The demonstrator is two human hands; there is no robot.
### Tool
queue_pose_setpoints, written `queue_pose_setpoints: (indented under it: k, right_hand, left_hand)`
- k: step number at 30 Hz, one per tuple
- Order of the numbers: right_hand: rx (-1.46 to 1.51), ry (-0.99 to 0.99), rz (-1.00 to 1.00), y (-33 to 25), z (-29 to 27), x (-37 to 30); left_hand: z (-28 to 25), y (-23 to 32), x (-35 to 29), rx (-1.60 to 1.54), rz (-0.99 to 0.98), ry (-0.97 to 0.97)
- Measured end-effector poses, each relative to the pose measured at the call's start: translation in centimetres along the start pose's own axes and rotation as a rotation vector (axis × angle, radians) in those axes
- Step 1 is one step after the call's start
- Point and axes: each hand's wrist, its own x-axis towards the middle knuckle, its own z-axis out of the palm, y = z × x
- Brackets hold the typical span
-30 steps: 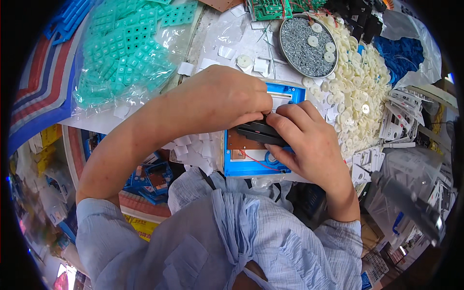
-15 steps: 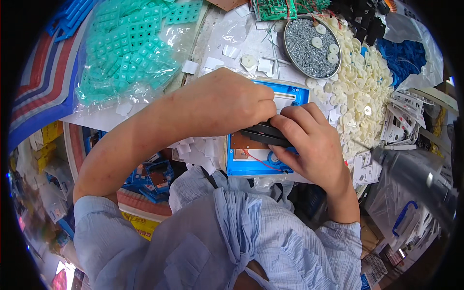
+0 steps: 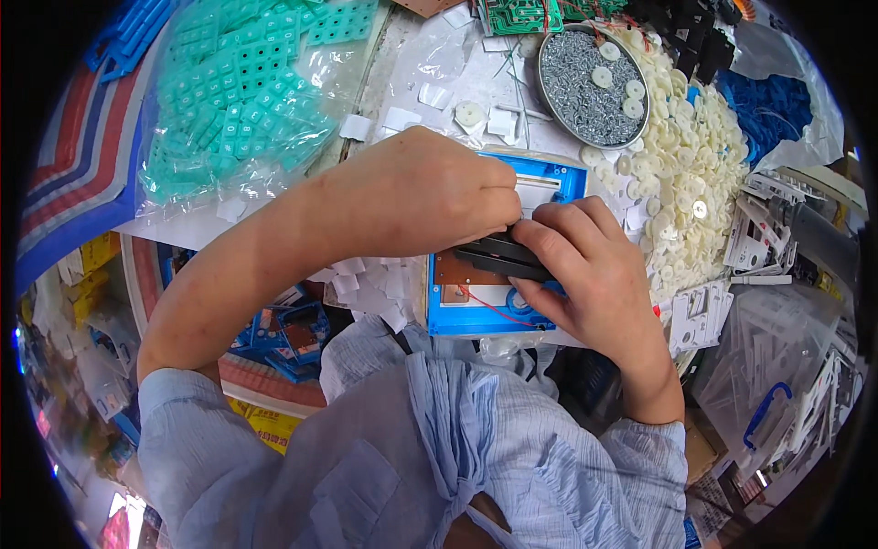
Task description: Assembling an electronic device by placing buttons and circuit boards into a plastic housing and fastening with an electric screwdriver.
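A shallow blue plastic case [image 3: 442, 320] lies on the table in front of me, with a brown circuit board [image 3: 455, 268] and thin red wires inside. Above the board is a long black plastic part [image 3: 505, 256], slightly tilted. My left hand [image 3: 448, 190] is closed, its fingertips at the part's far edge and mostly hidden behind the knuckles. With thumb below and fingers above, my right hand [image 3: 585, 265] grips the right end of the same part.
Green keypads [image 3: 247, 91] in clear plastic lie far left. A round dish of screws [image 3: 585, 101] stands beyond the case, beside a heap of cream-coloured discs [image 3: 686, 165]. Green circuit boards [image 3: 521, 16] are at the back. A dark grey cylindrical tool [image 3: 823, 233] is at the right.
The dark grey tool at the right has swung away toward the far right edge. Both hands keep nearly the same hold on the black part.
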Motion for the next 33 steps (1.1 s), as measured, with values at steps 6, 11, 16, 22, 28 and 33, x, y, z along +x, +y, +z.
queue_pose_setpoints:
  k: [6,11,16,22,28,33]
  right_hand:
    - [0.002,-0.002,0.007,0.0,0.0,0.0]
    - [0.009,0.026,0.005,0.1,0.2,-0.1]
    - [0.012,0.056,0.037,0.1,0.5,-0.3]
    - [0.032,0.077,0.049,-0.2,0.7,-0.4]
    - [0.062,0.101,0.068,-0.1,1.0,-0.4]
    - [0.057,0.081,0.073,-0.2,0.9,-0.4]
  left_hand:
    - [0.0,-0.1,0.2,-0.032,-0.015,-0.024]
    - [-0.3,-0.1,0.4,-0.057,-0.036,-0.072]
    - [-1.0,-0.5,0.3,-0.202,-0.024,-0.037]
    - [-1.5,-0.6,0.4,-0.232,-0.046,-0.076]
    - [-1.4,0.0,0.0,-0.032,-0.028,-0.033]
    - [-1.4,-0.1,-0.4,-0.013,0.014,0.019]
